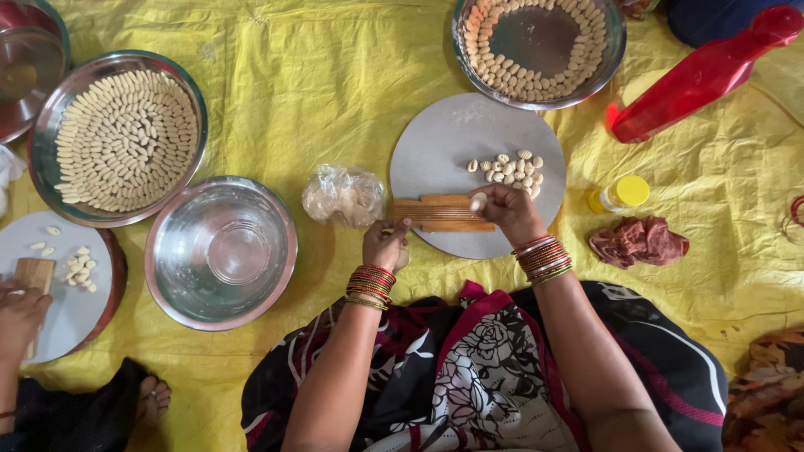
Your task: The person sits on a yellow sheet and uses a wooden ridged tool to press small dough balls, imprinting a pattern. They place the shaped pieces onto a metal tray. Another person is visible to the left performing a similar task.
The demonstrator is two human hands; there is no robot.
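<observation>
My left hand [385, 243] grips the near end of a small ridged wooden board [440, 213] that lies on a round grey board [435, 146]. Above the ridged board's right end, my right hand [505, 208] pinches a small piece of pale dough [477, 202] between its fingertips. A cluster of several shaped dough pieces [511, 170] lies on the round board just beyond my right hand. A clear plastic bag holding dough [343, 195] sits to the left of the ridged board.
A steel tray full of shaped pieces [126, 138] and an empty steel bowl [222, 251] lie to the left; another tray [540, 46] at the top. Red bottle [699, 75], yellow-capped jar [624, 194], reddish cloth [638, 240] on the right. Another person's hand [21, 314] works at the far left.
</observation>
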